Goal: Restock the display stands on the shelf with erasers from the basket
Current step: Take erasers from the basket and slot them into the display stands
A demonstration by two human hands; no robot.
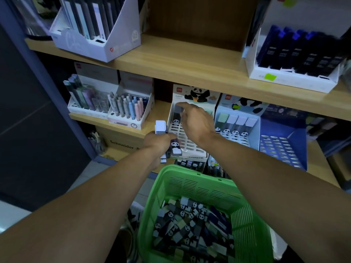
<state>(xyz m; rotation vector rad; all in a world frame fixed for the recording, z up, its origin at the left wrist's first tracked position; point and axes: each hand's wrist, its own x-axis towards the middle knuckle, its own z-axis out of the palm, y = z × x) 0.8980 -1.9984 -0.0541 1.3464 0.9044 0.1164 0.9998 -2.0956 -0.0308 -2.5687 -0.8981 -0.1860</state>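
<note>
STEP: slotting in progress, judged early; eraser [178,109] at the rear-left slot of the white gridded display stand [187,143] | right hand [196,122] fingertips pinch it | left hand [158,142] clamps spare erasers [175,147] | NEXT: seat it upright; reload from left hand | slotted green plastic basket [205,185] below, full; stock small, rectangular, panda-sleeved

Both arms outstretched, left hand [157,142] fisted (right hand [195,121] pointing).
</note>
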